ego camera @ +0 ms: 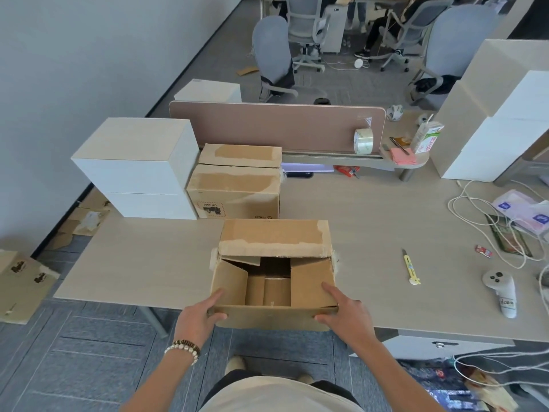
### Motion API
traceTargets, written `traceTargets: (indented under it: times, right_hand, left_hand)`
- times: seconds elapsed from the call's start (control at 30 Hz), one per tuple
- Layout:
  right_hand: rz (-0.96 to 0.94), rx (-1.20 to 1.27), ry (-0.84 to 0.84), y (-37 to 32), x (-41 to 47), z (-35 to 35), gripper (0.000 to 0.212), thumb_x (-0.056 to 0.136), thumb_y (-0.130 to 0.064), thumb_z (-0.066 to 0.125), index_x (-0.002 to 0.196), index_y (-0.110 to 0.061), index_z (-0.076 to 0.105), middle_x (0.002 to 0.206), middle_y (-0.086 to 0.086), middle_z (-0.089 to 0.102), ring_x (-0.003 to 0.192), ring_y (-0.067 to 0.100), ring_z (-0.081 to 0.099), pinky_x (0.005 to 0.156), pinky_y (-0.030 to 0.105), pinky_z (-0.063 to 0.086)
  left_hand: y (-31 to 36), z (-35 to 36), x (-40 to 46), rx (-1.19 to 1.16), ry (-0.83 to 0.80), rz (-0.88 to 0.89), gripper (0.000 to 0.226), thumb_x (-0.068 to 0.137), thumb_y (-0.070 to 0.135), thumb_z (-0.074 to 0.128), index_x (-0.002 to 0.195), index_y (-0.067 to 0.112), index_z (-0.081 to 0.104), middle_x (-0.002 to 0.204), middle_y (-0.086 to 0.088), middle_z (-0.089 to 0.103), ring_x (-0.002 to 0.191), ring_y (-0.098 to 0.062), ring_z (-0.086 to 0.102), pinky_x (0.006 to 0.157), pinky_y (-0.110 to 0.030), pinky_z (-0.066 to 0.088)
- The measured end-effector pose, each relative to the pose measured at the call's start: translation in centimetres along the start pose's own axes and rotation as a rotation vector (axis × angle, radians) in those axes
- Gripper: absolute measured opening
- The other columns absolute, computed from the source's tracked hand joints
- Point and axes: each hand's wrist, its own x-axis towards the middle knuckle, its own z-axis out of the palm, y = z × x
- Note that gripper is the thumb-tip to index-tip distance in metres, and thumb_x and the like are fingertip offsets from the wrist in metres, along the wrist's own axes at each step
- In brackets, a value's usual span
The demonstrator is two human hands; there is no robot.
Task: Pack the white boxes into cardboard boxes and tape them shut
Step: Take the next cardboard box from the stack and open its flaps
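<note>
An open cardboard box (273, 318) stands at the table's near edge, its flaps loose and only cardboard visible inside. My left hand (202, 313) grips its near left corner, thumb over the front flap. My right hand (341, 313) grips the near right corner the same way. Two white boxes (139, 168) are stacked at the left of the table. More white boxes (499, 135) are piled at the far right. A clear tape roll (363, 141) leans against the brown divider. A closed cardboard box (237, 188) sits behind the open one.
A yellow utility knife (410, 267) lies right of the open box. A white controller (502, 289), cables (475, 209) and packets lie on the right side of the table (133, 263). Flattened cardboard (23, 283) lies on the floor at left. Office chairs stand beyond the divider (276, 126).
</note>
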Motion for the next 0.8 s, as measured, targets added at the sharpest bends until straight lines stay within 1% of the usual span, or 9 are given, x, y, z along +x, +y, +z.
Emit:
traceTargets:
  times: [0.07,0.13,0.17,0.27,0.4,0.5,0.7,0.73,0.8]
  right_hand:
    - [-0.052,-0.002,-0.039,0.2,0.2,-0.7,0.080,0.081,-0.059,0.070,0.149,-0.048,0.030,0.129,-0.008,0.061,0.109,0.013,0.059,0.094,0.030,0.052]
    - [-0.093,0.018,-0.050,0.3,0.7,-1.3,0.081,0.084,-0.066,0.061,0.153,-0.042,0.026,0.151,-0.008,0.041,0.131,0.018,0.047,0.107,0.036,0.044]
    - [-0.104,0.011,-0.043,0.3,1.1,-1.5,0.080,0.086,-0.069,0.056,0.153,-0.041,0.025,0.157,-0.006,0.030,0.137,0.020,0.042,0.110,0.040,0.041]
    - [-0.083,-0.014,-0.025,-0.1,2.6,-1.3,0.077,0.087,-0.074,0.046,0.153,-0.044,0.019,0.164,-0.001,0.008,0.147,0.027,0.026,0.115,0.049,0.035]
    - [-0.102,-0.092,0.094,-0.8,4.5,-0.2,0.071,0.094,-0.065,0.045,0.153,-0.038,0.019,0.164,0.013,-0.009,0.153,0.034,-0.004,0.119,0.052,0.021]
    - [-0.092,-0.131,0.166,-1.1,5.9,0.4,0.065,0.095,-0.064,0.043,0.151,-0.035,0.029,0.164,0.017,-0.010,0.152,0.036,-0.012,0.120,0.055,0.014]
    - [-0.067,-0.211,0.242,-2.5,7.8,0.3,0.061,0.097,-0.063,0.039,0.150,-0.033,0.035,0.165,0.016,0.004,0.153,0.033,-0.010,0.122,0.055,-0.004]
    - [-0.075,-0.195,0.270,-3.0,8.0,-0.1,0.060,0.097,-0.061,0.041,0.150,-0.032,0.034,0.165,0.014,0.006,0.153,0.032,-0.007,0.123,0.054,-0.002]
    - [-0.065,-0.100,0.292,-4.0,8.6,-1.0,0.060,0.098,-0.055,0.046,0.152,-0.033,0.030,0.164,0.009,0.009,0.152,0.033,0.007,0.123,0.053,0.014]
  left_hand:
    - [-0.2,-0.3,0.0,-0.018,-0.069,0.053,0.075,0.086,0.030,0.077,0.149,0.040,0.039,0.135,-0.001,0.062,0.100,-0.011,0.059,0.095,-0.023,0.047]
    - [-0.4,-1.0,0.1,-0.091,-0.154,0.104,0.080,0.086,0.025,0.077,0.151,0.040,0.032,0.149,0.001,0.048,0.129,-0.016,0.050,0.111,-0.029,0.038]
    - [-0.4,-1.3,0.2,-0.116,-0.188,0.119,0.079,0.088,0.027,0.075,0.150,0.042,0.029,0.155,0.001,0.041,0.138,-0.017,0.042,0.115,-0.033,0.034]
    - [0.0,-1.8,0.7,-0.088,-0.169,0.097,0.069,0.092,0.042,0.066,0.149,0.047,0.027,0.165,-0.005,0.017,0.149,-0.025,0.026,0.120,-0.043,0.028]
    - [1.6,-1.8,2.6,-0.008,-0.086,0.109,0.067,0.094,0.049,0.061,0.150,0.048,0.027,0.167,-0.006,-0.010,0.153,-0.029,0.011,0.120,-0.040,0.023]
    - [2.3,-1.5,5.1,0.048,-0.073,0.139,0.068,0.095,0.053,0.056,0.154,0.045,0.023,0.165,-0.007,-0.017,0.154,-0.027,-0.003,0.123,-0.039,0.011]
    - [3.6,-1.9,8.6,0.101,-0.003,0.180,0.076,0.096,0.051,0.056,0.157,0.042,0.011,0.165,-0.013,-0.014,0.153,-0.036,0.010,0.123,-0.045,0.019]
    - [3.7,-2.2,9.0,0.076,0.008,0.178,0.076,0.096,0.050,0.055,0.157,0.043,0.010,0.165,-0.012,-0.015,0.152,-0.036,0.013,0.123,-0.045,0.021]
    - [4.0,-2.7,10.1,0.029,0.021,0.185,0.077,0.096,0.050,0.055,0.157,0.044,0.008,0.165,-0.008,-0.017,0.151,-0.036,0.018,0.121,-0.045,0.027]
